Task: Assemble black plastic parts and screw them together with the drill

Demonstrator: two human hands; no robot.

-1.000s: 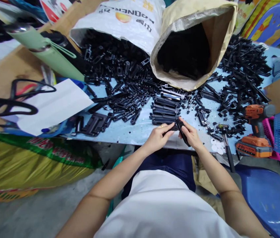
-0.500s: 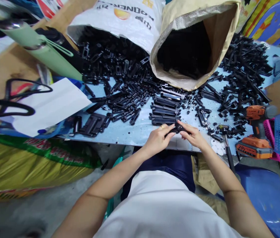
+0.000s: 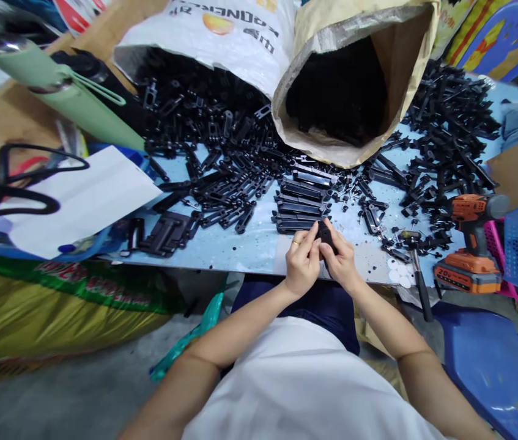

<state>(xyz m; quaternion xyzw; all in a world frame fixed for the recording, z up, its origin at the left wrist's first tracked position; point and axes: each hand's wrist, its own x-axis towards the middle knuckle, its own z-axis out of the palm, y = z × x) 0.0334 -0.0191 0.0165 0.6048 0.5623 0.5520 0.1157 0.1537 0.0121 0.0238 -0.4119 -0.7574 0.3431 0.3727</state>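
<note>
Both hands meet at the table's front edge around one small black plastic part (image 3: 325,234). My left hand (image 3: 302,263), a ring on one finger, is closed on its left side. My right hand (image 3: 342,260) grips the same part from the right, thumb and fingers pressed against it. Much of the part is hidden by the fingers. Just beyond the hands lies a row of long black plastic pieces (image 3: 302,206), side by side. Left of that row, loose black link-shaped pieces (image 3: 235,195) are spread in a heap.
A paper sack (image 3: 314,143) and a white sack (image 3: 240,55) stand open at the back. On the right are a hammer (image 3: 419,281), an orange cordless drill (image 3: 472,244) and a black parts pile (image 3: 455,116). A green bottle (image 3: 88,104) leans at left, above white paper (image 3: 88,201).
My hands have drawn closer together and slightly toward my body. The black part has turned from lying crosswise to pointing away from me. The view has shifted slightly.
</note>
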